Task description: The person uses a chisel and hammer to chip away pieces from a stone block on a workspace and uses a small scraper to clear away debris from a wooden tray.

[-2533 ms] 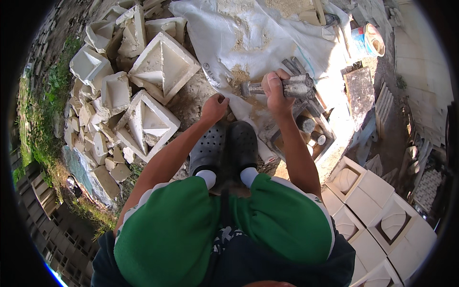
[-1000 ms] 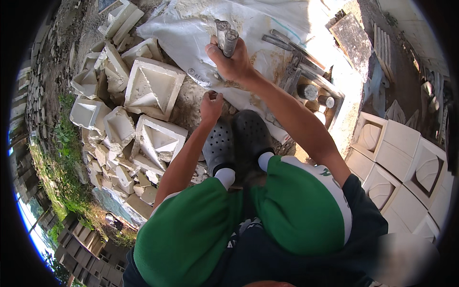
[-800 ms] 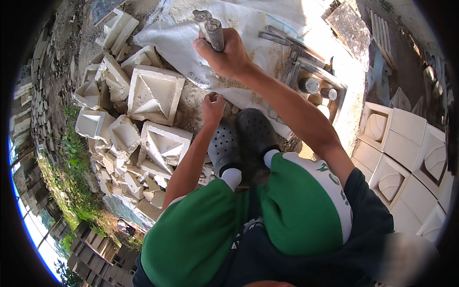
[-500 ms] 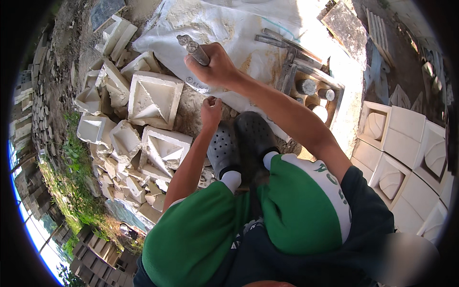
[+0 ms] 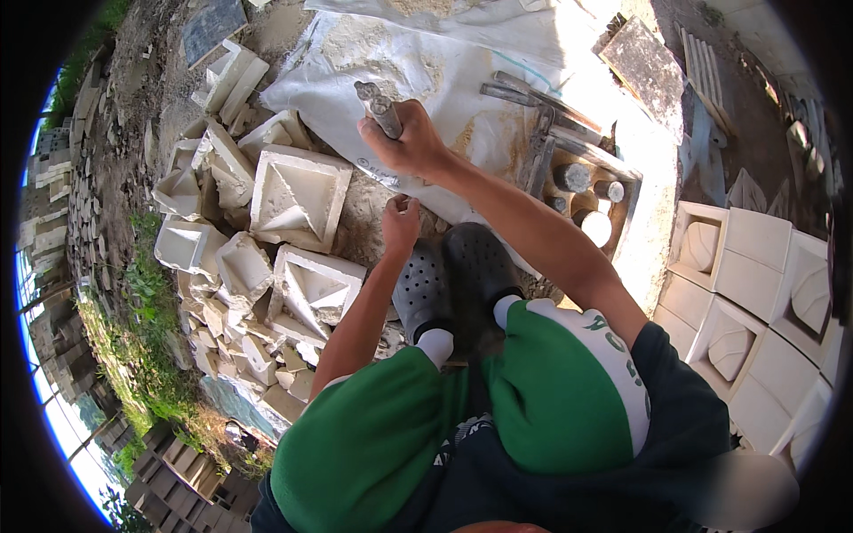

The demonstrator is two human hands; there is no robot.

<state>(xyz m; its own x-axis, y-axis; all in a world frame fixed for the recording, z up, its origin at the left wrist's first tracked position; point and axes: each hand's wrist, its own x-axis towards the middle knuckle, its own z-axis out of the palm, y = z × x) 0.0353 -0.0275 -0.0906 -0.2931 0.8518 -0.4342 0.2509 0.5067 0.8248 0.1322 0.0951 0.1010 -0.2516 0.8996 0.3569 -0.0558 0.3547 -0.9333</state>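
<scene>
The gray tool [image 5: 378, 107] juts from the right hand [image 5: 410, 140], whose fingers wrap around it above the left part of the white sheet [image 5: 426, 58]. The left hand [image 5: 402, 224], nearer, is loosely curled; whether it pinches anything, I cannot tell. If the right grip slackens, the tool could drop onto that hand or the shoes [image 5: 421, 291]; a wide leftward swing could chip the pale block [image 5: 300, 197].

Rough grey-brown earth [image 5: 133, 115], green weeds [image 5: 153, 298] along the left, a bright sunlit strip [image 5: 653, 178] right of centre
</scene>
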